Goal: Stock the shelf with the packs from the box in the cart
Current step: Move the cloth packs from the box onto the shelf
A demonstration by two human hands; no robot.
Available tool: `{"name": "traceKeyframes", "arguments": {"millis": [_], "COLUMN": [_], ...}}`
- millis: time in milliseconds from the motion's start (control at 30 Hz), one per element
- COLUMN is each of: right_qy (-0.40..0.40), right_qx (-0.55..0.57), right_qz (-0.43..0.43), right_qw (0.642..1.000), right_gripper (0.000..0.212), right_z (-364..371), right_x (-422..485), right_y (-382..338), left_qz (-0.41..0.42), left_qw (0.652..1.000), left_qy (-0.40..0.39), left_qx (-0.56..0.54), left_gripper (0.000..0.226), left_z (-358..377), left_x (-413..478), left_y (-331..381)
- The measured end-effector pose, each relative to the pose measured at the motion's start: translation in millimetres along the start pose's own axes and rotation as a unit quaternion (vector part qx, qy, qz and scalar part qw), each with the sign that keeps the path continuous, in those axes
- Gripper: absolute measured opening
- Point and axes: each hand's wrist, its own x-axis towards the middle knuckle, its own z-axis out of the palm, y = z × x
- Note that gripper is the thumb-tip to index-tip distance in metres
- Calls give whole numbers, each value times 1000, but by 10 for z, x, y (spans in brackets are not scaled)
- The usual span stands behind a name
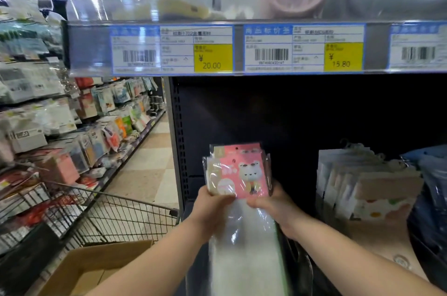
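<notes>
Forearms reach out from the bottom of the view, and both hands meet on one bundle of packs [239, 170]. The left hand [212, 201] grasps the bundle's left side with its fingers curled behind and the thumb on the front. The right hand [273, 201] grasps the right side the same way. Several packs are held together, each with a pink card top showing a bear and a long clear sleeve of white cloth hanging down between the wrists.

The bundle is up in the air in front of the dark shelf [302, 114], near its left post and not yet resting on anything. The cardboard box [96, 269] sits in the wire cart [116, 213] at lower left; what it holds cannot be seen. Other packs [358, 182] already stand in a row further right on the shelf, well apart from the bundle. Price labels [212, 56] line the rail above.

This looks like the placing step: the packs are out of the box and brought to the shelf. The next move likely calls for pushing the bundle forward into the open gap left of the standing row and setting it down with the pink tops facing out. The sleeves look slippery, so the packs may fan apart if either grip loosens early
</notes>
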Motion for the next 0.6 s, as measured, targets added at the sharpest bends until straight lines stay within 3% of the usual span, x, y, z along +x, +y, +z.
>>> {"name": "traceKeyframes", "arguments": {"millis": [67,167,300,433,600], "right_qy": [-1,-21,-64,-87,-79], "right_qx": [5,4,-9,16,-44], "right_qz": [-49,-95,-86,-67,-3], "right_qw": [999,995,994,994,996], "right_gripper": [61,66,76,89,94], "right_z": [-55,-141,-198,-277,-294], "right_x": [-38,-126,-253,-263,-307], "right_y": [-154,-285,-286,-210,-50], "left_qz": [56,99,82,57,30], "left_qw": [998,995,994,994,993], "left_qy": [-2,-11,-53,-80,-84], "left_qx": [-4,-9,37,41,78], "left_gripper": [18,51,82,81,85], "left_z": [-5,-47,-130,-183,-154], "left_x": [6,-18,-91,-123,-154], "left_y": [93,177,124,53,-70]}}
